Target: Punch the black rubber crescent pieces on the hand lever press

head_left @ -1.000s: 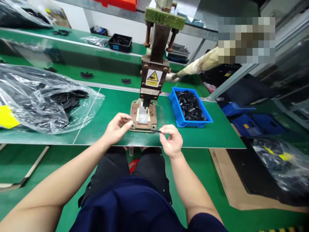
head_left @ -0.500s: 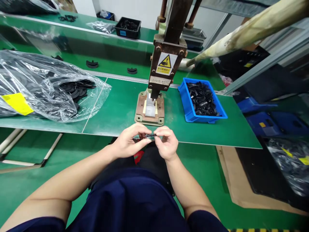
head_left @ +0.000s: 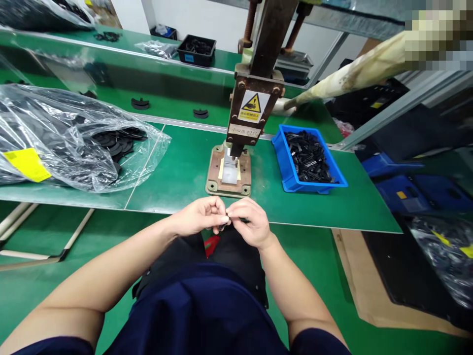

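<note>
Just in front of the table's front edge, my left hand (head_left: 203, 215) and my right hand (head_left: 252, 223) meet, fingertips together. A small black part (head_left: 222, 227) shows below the left fingertips, mostly hidden by the fingers. My left fingers are closed on it. The right thumb and fingers are pinched at its right end, where the grip is largely covered. Beyond the hands stands a press (head_left: 254, 103) with a warning label, its ram over a metal plate (head_left: 229, 173) on a brown base (head_left: 214, 180). To the right, a blue bin (head_left: 314, 187) holds many black pieces.
A clear plastic bag (head_left: 74, 167) of black curved parts covers the table's left side. Two curved black parts (head_left: 140, 103) (head_left: 200, 114) lie behind the rail. A black tray (head_left: 196, 58) stands on the rear shelf. A pale pole (head_left: 343, 74) slants across the upper right.
Both hands have come closer together and sit slightly lower in the picture. The black part, seen between them before, is now mostly covered by the fingers. The view has shifted slightly.
</note>
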Tool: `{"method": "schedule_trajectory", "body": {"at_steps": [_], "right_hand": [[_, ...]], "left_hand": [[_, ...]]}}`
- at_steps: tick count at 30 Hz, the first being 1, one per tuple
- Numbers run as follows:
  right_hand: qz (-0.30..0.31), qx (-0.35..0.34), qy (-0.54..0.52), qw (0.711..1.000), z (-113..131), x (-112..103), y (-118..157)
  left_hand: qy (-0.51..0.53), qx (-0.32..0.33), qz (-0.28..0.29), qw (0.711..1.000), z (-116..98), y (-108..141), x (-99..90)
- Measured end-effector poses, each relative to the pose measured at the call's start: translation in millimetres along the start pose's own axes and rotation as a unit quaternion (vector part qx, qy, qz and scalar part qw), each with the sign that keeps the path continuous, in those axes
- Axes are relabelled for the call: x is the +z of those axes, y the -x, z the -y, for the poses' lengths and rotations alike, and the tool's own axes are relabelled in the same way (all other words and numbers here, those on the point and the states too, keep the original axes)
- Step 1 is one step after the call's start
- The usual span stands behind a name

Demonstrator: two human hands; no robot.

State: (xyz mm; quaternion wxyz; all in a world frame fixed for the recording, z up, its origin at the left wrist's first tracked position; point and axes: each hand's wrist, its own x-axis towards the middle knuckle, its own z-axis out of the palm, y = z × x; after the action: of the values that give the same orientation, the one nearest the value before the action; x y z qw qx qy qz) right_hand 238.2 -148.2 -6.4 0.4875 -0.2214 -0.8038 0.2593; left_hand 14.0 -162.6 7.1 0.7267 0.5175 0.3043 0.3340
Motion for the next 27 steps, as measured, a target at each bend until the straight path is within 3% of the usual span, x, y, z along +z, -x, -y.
{"method": "schedule_trajectory", "body": {"at_steps": [2,5,8,10,12,14,17,20,23,27], "right_hand": [[0.025,-0.009,0.019,0.999,2.4,-7.6,-6.0],[0.001,0.018,0.095,0.995,5.5,-32.8,-22.8],[-0.135,0.024,0.167,0.976,9.4,-74.3,-58.5],[-0.247,-0.022,0.180,0.952,17.3,-103.4,-92.5],[-0.304,-0.082,0.160,0.936,32.3,-126.1,-129.0],[-0.281,-0.114,0.106,0.947,52.1,-138.7,-161.5],[-0.195,-0.101,0.026,0.975,76.9,-140.7,-193.9],[-0.187,-0.096,0.005,0.978,84.7,-132.3,-203.6],[-0.212,-0.093,0.034,0.972,81.5,-118.1,-190.9],[-0.245,-0.093,0.092,0.961,68.1,-93.8,-149.0]], "left_hand": [[0.018,0.003,-0.002,1.000,0.4,-6.4,-4.5],[-0.025,0.070,-0.090,0.993,-3.7,-27.2,-20.9],[-0.110,0.147,-0.220,0.958,-11.3,-60.0,-49.1],[-0.186,0.175,-0.276,0.927,-16.1,-82.4,-68.5],[-0.292,0.185,-0.290,0.893,-19.8,-100.7,-83.6],[-0.403,0.186,-0.263,0.857,-22.4,-113.3,-93.0],[-0.518,0.196,-0.204,0.807,-25.4,-123.5,-98.8],[-0.568,0.207,-0.160,0.780,-28.3,-127.5,-99.8],[-0.580,0.209,-0.143,0.774,-30.4,-129.1,-100.0],[-0.580,0.218,-0.138,0.773,-30.5,-130.2,-101.8]]}}
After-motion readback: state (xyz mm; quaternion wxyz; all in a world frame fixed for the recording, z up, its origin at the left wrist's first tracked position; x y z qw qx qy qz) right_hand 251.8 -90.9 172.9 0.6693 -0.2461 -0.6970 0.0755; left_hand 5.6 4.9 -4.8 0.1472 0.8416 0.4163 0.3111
